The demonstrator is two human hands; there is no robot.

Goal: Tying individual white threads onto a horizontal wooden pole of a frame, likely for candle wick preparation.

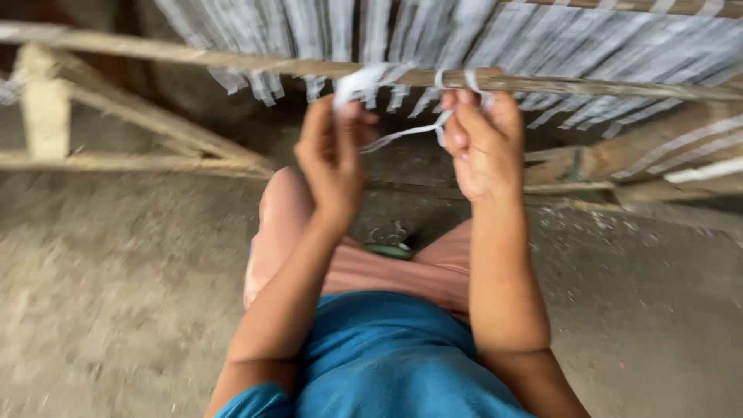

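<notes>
Both my hands are raised to a wooden bar (232, 62) that runs across the view. My left hand (333, 151) pinches the end of a white strip (402, 134) just below the bar. My right hand (484, 139) grips the same strip where it loops over the bar. The strip stretches between the two hands. Many more white and grey strips (542, 54) hang woven behind the bar. The picture is blurred by motion.
A wooden frame with a post (45, 108) and slanted rails stands at the left. More wooden rails (665, 155) lie at the right. The ground is bare grey concrete (116, 294). A green object (391, 249) lies by my knees.
</notes>
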